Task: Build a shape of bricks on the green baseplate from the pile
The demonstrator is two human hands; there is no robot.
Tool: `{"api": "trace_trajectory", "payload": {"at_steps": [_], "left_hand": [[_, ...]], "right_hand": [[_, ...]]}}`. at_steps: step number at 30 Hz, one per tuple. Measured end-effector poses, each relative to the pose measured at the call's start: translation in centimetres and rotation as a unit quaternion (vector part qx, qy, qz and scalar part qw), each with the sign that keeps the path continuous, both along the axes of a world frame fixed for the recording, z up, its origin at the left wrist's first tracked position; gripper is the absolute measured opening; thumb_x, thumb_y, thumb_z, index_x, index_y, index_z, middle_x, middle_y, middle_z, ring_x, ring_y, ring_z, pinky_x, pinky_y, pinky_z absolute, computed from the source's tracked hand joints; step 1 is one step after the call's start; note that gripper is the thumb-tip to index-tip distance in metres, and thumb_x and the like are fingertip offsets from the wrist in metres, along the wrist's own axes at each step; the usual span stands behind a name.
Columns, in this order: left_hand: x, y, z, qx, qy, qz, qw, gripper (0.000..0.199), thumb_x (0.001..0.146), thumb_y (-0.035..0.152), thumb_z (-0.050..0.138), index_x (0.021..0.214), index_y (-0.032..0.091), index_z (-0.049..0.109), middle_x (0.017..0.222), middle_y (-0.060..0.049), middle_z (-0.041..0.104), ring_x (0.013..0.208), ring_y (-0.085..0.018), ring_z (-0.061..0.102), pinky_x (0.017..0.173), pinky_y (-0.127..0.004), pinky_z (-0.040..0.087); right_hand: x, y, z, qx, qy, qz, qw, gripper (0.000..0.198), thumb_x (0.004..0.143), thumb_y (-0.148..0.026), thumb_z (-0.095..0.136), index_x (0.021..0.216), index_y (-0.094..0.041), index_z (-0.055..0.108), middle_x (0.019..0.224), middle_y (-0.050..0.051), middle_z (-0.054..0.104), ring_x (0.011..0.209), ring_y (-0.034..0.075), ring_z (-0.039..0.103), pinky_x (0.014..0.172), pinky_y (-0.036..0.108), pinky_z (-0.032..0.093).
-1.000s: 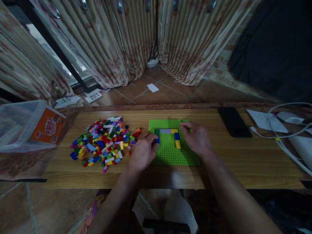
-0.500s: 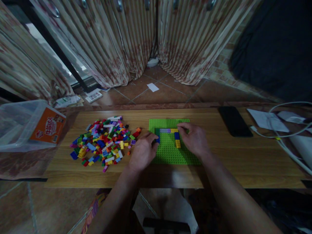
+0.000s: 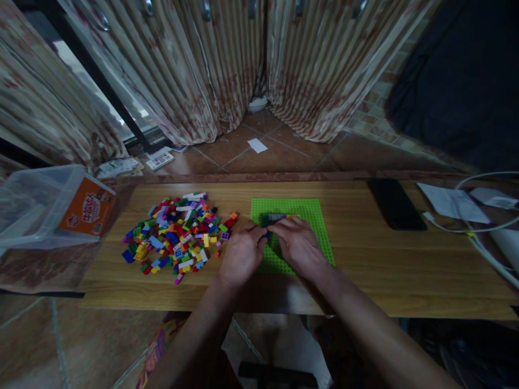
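A green studded baseplate lies on the wooden table under my hands. My left hand is closed at the plate's left edge, its thumb and fingers on a small blue brick. From the right, my right hand reaches over the plate with its fingers drawn together, the tips meeting the left hand at that same brick. A row of bricks stands beyond the fingers: a dark green brick, then a pale purple brick. Yellow shows at the row's right end; the bricks below it are hidden by my right hand.
Left of the plate spreads a heap of loose coloured bricks. A clear plastic box with an orange label stands at the table's left end. To the right lie a black phone, white paper and white cables.
My right hand has moved left from the yellow end of the row to the blue brick at my left hand. It now covers the blue and yellow bricks on the right. The view has shifted slightly.
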State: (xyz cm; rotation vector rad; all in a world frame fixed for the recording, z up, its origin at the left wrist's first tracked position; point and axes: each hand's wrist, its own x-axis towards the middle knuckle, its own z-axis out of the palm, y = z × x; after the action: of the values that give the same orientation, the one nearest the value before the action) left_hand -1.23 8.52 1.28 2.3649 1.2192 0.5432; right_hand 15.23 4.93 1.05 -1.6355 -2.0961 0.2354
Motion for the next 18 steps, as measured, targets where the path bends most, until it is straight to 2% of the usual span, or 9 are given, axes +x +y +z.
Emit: {"api": "trace_trajectory", "payload": {"at_steps": [5,10,18], "left_hand": [[0.1,-0.2,-0.5,0.014,0.025,0.006,1.0,0.02,0.093,0.016,0.051,0.097,0.018,0.071,0.1,-0.007,0.07,0.093,-0.019,0.064,0.089,-0.032,0.053],[0.2,-0.2,-0.5,0.024,0.055,-0.018,0.998,0.026,0.094,0.011,0.045,0.097,0.017,0.069,0.095,-0.007,0.069,0.091,-0.019,0.063,0.084,-0.03,0.053],[0.3,-0.1,0.2,-0.005,0.099,-0.046,0.994,0.026,0.09,0.006,0.043,0.095,0.014,0.067,0.1,-0.012,0.067,0.095,-0.024,0.061,0.084,-0.034,0.052]], "right_hand": [[-0.5,0.0,0.2,-0.009,-0.045,-0.014,0.999,0.037,0.093,-0.011,0.042,0.109,-0.022,0.073,0.098,0.007,0.071,0.095,0.025,0.054,0.085,0.037,0.041],[-1.1,-0.2,0.7,-0.024,-0.104,-0.008,0.994,0.03,0.092,-0.012,0.047,0.104,-0.02,0.072,0.098,0.009,0.07,0.096,0.027,0.054,0.082,0.038,0.04],[-1.8,-0.4,0.4,-0.03,-0.123,-0.012,0.992,0.03,0.09,-0.008,0.044,0.101,-0.016,0.071,0.101,0.012,0.069,0.097,0.028,0.055,0.087,0.039,0.041]]}}
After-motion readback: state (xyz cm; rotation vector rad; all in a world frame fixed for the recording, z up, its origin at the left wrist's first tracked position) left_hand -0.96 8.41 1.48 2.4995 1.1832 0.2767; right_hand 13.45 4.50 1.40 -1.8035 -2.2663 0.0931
